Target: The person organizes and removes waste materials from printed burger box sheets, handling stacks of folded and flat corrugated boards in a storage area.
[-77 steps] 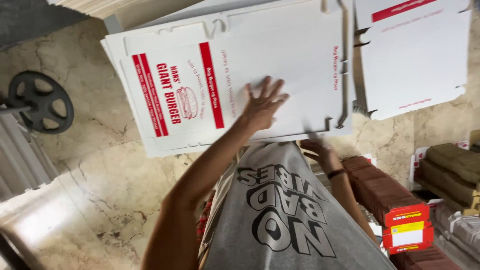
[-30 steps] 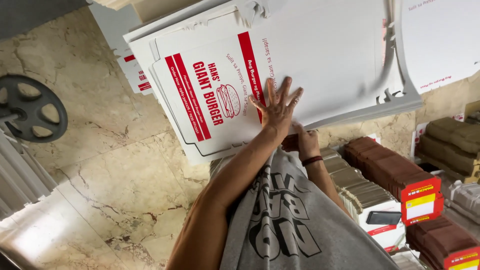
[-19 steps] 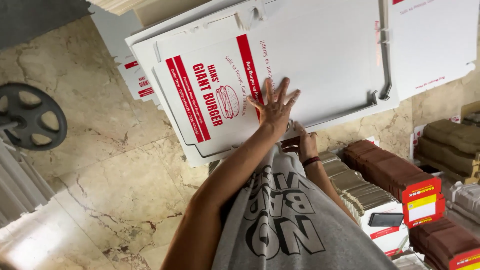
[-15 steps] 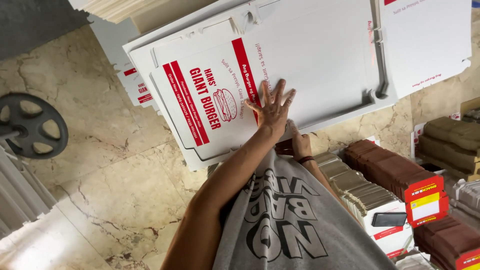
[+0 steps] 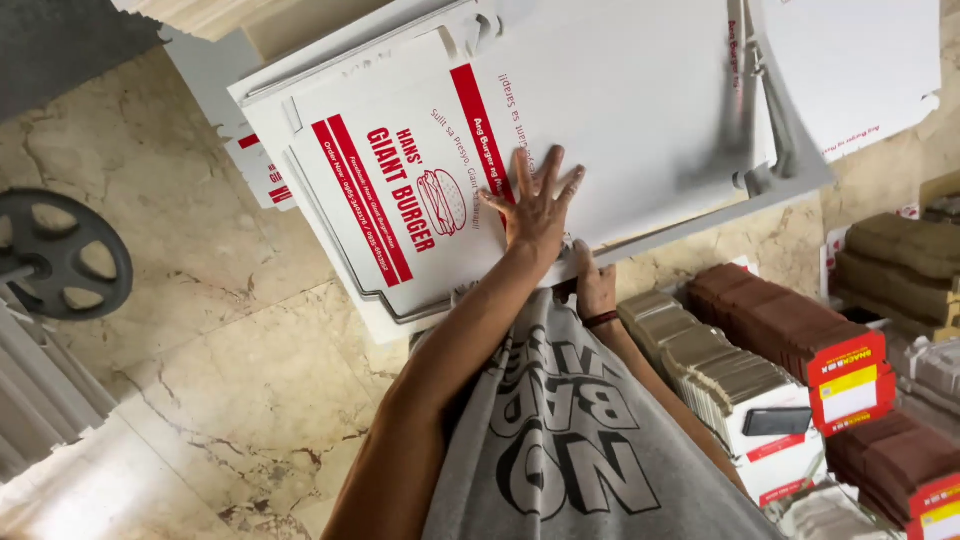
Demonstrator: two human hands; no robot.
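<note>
Head view: flat white box blank (image 5: 600, 130) with red stripes and a burger drawing, on top of a stack of blanks.
Left hand (image 5: 535, 205): fingers spread, palm pressed flat on the blank, gripping nothing.
Right hand (image 5: 594, 285): at the blank's near edge; grip cannot be told, partly hidden.
Containers: brown folded cartons (image 5: 775, 320) bundled in rows at right, well apart.

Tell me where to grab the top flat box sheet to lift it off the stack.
Pinch the top box sheet at its near edge, from the person's side, probably. It lies flat, the left hand is spread on it, and the right hand is already at that edge.
</note>
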